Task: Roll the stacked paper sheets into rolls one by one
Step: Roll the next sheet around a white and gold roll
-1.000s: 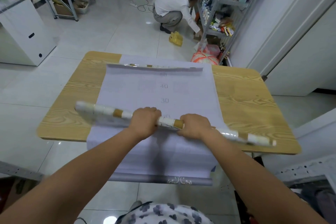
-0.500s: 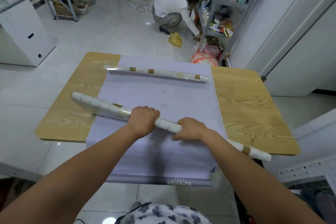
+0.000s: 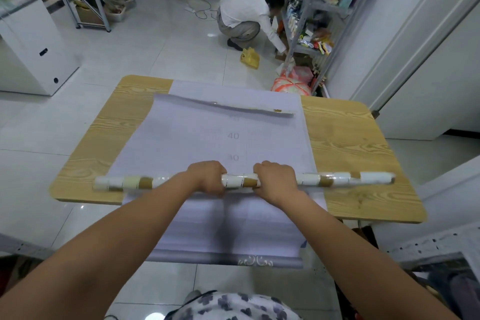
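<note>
1. Both the left hand (image 3: 207, 176) and the right hand (image 3: 275, 179) have fingers curled around a tight paper roll (image 3: 239, 180) lying crosswise near the tabletop (image 3: 345, 138) front edge.
2. Step in hand, likely, is finishing this roll; next, set it aside and start on the flat sheets (image 3: 207, 138) underneath.

The scene is lit evenly and rather dimly from overhead. Soft shadows are cast on the paper sheets (image 3: 207, 138) below the hands (image 3: 207, 176). Small glare spots are seen on the floor (image 3: 155, 315) near the tabletop (image 3: 350, 143). Straight lines are bowed at the edges by the wide lens, and slight blur is noticed throughout.
</note>
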